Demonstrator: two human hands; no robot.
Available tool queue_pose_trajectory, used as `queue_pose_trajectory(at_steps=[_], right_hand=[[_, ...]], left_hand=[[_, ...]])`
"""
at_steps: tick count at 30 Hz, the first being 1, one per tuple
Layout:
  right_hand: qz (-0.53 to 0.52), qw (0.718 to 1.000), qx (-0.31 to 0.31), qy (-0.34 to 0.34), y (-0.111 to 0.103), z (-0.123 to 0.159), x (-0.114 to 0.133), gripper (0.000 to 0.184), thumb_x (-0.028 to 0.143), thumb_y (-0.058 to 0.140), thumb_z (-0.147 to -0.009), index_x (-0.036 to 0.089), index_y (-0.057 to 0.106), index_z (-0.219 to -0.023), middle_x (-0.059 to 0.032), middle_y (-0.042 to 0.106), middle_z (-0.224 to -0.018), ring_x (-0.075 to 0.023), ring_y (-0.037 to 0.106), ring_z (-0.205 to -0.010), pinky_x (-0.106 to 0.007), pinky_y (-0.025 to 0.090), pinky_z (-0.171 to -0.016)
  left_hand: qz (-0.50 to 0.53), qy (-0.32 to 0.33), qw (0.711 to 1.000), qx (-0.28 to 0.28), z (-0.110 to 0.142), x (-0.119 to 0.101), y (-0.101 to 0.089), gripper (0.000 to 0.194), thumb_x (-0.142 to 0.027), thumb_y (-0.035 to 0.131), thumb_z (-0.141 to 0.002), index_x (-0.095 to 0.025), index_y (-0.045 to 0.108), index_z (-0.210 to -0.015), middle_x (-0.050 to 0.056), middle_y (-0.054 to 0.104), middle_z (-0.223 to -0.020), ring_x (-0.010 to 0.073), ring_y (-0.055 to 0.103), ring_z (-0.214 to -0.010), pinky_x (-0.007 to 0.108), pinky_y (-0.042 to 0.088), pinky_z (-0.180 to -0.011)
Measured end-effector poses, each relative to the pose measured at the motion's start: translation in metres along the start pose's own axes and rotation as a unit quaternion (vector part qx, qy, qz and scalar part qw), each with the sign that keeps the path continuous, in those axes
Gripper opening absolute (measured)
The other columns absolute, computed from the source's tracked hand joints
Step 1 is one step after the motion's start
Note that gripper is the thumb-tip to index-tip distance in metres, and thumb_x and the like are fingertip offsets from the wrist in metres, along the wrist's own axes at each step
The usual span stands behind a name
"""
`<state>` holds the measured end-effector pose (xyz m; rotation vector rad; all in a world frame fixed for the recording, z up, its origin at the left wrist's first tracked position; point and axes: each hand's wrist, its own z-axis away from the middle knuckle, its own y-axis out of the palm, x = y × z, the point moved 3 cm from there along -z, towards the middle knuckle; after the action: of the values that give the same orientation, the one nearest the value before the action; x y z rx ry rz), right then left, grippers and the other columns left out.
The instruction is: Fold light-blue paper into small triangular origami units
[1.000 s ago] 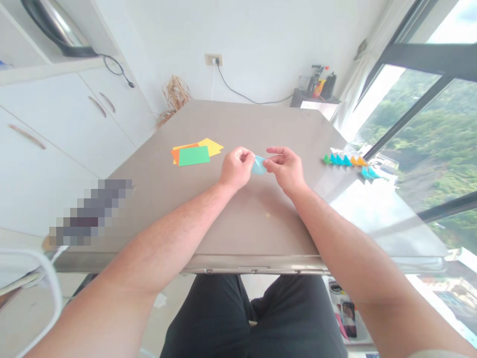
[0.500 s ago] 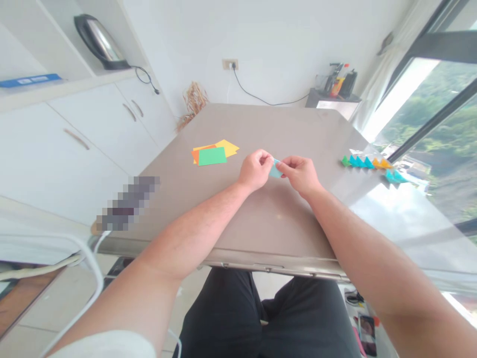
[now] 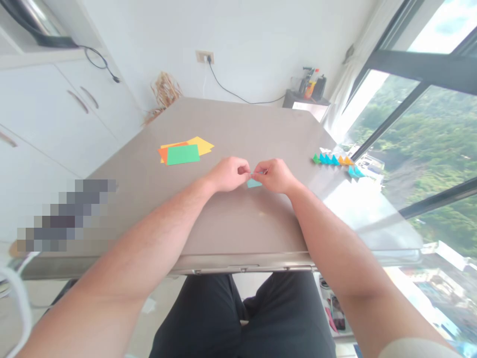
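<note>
Between my hands, just above or on the table, is a small light-blue piece of paper [image 3: 254,183]. My left hand [image 3: 231,174] pinches its upper edge from the left, thumb against fingers. From the right, my right hand [image 3: 274,175] pinches the same paper close to the left fingertips. Part of the paper is hidden behind the fingers, so its folds are hard to make out. Left of my hands lie a green paper sheet [image 3: 183,154], an orange sheet [image 3: 163,153] and yellow sheets [image 3: 201,145], overlapping in a loose pile.
On the right of the grey table [image 3: 238,228] stands a row of small folded paper pieces [image 3: 331,159] in green, blue and orange, with blue ones [image 3: 357,172] nearer me. A blurred-out dark object [image 3: 70,214] lies at the left edge. Windows [image 3: 428,124] border the right side.
My view has turned to the right. Both hands have come closer together on the light-blue paper, which now sits lower between them, its upper edge pinched.
</note>
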<state>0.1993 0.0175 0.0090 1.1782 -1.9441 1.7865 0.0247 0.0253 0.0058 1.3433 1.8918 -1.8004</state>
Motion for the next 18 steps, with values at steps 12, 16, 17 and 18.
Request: queue_pose_trajectory(at_steps=[12, 16, 17, 18], right_hand=[[-0.044, 0.997, -0.051, 0.037, 0.0055, -0.0018, 0.002, 0.029, 0.044, 0.067, -0.074, 0.019, 0.055, -0.065, 0.0054, 0.041, -0.059, -0.0099, 0.035, -0.059, -0.027, 0.027, -0.055], [-0.073, 0.993, -0.074, 0.053, 0.0039, -0.0017, 0.0025, 0.034, 0.039, 0.067, -0.071, 0.021, 0.042, -0.058, 0.0062, 0.034, -0.058, -0.0087, 0.03, -0.059, -0.027, 0.023, -0.053], [-0.08, 0.993, -0.069, 0.056, 0.0035, -0.0012, 0.0029, 0.033, 0.038, 0.067, -0.071, 0.021, 0.042, -0.058, 0.0064, 0.034, -0.058, -0.0085, 0.03, -0.059, -0.027, 0.023, -0.053], [-0.081, 0.993, -0.063, 0.057, 0.0029, -0.0006, 0.0033, 0.033, 0.036, 0.067, -0.071, 0.021, 0.041, -0.057, 0.0066, 0.033, -0.058, -0.0083, 0.029, -0.058, -0.027, 0.022, -0.053]], left_hand=[[0.025, -0.038, 0.991, -0.128, -0.0018, -0.0039, -0.0041, 0.011, -0.022, 0.069, -0.075, -0.02, 0.065, -0.065, 0.001, 0.064, -0.061, 0.0157, 0.054, -0.059, 0.029, 0.037, -0.057], [0.037, -0.045, 0.988, -0.14, -0.0016, -0.005, -0.0047, 0.011, -0.021, 0.07, -0.075, -0.02, 0.065, -0.065, 0.0, 0.063, -0.06, 0.0151, 0.053, -0.057, 0.029, 0.038, -0.058], [0.039, -0.046, 0.989, -0.136, -0.0016, -0.0044, -0.0046, 0.011, -0.021, 0.07, -0.075, -0.02, 0.065, -0.065, 0.0, 0.063, -0.06, 0.015, 0.053, -0.057, 0.029, 0.038, -0.058], [0.042, -0.047, 0.99, -0.126, -0.0016, -0.0037, -0.0044, 0.011, -0.021, 0.069, -0.075, -0.02, 0.065, -0.064, 0.0, 0.063, -0.06, 0.015, 0.053, -0.057, 0.029, 0.038, -0.058]])
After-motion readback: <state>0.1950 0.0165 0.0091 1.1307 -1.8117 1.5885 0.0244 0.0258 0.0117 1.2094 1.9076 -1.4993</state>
